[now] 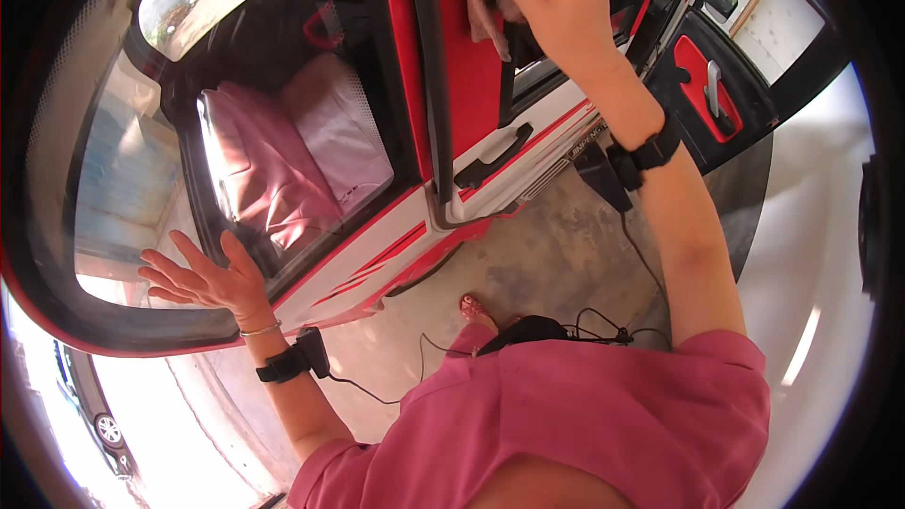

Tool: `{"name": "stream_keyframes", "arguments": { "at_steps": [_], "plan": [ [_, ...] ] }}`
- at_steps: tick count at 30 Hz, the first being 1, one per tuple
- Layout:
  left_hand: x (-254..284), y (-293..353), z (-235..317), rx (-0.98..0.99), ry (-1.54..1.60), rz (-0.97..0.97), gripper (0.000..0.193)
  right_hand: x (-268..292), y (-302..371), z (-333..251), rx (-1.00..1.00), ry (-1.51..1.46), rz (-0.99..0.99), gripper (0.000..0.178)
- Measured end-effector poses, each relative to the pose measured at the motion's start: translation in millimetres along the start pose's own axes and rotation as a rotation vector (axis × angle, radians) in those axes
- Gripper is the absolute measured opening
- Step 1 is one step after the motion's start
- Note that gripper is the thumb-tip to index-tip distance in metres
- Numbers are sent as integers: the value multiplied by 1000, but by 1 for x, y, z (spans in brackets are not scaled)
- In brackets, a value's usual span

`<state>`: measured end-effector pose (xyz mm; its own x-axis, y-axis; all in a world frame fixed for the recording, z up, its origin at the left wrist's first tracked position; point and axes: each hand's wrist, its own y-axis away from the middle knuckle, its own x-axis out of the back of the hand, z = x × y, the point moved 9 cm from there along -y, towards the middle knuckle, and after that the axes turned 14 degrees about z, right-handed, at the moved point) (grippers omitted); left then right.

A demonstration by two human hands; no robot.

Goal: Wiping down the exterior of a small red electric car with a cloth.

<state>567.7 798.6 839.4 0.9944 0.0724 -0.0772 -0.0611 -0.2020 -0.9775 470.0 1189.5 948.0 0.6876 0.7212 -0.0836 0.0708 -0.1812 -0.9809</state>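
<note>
My right hand [556,9] is raised at the top, fingers closed on a crumpled grey-brown cloth [488,2]. The cloth lies against the red upper part of a small red and white vehicle's door [467,85], just above the black door handle [495,158]. Some of the cloth runs out of the picture at the top. My left hand [209,275] is open, its fingers spread, in front of the vehicle's large dark window [283,66]. Whether its palm touches the glass I cannot tell. Pink reflections show in that glass.
Another door [726,85] of the vehicle stands ajar at the upper right, with a red inner panel and grey handle. Thin black cables [650,269] run from my wrist straps to a black pouch [528,332] at my waist. A parked car [106,424] shows far left.
</note>
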Motion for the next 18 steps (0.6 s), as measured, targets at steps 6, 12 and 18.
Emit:
{"name": "stream_keyframes", "arguments": {
  "at_steps": [6, 12, 18],
  "plan": [
    [-4, 4, 2, 3, 10, -4, 59, -7, 53, 29, 125, 190, 20, 51],
    [0, 12, -6, 38, -27, -29, 62, 0, 95, 22, 104, 223, 65, 33],
    [-1, 14, 2, -58, 62, -32, 59, -7, 130, 35, -60, 207, 134, 34]
  ]
}}
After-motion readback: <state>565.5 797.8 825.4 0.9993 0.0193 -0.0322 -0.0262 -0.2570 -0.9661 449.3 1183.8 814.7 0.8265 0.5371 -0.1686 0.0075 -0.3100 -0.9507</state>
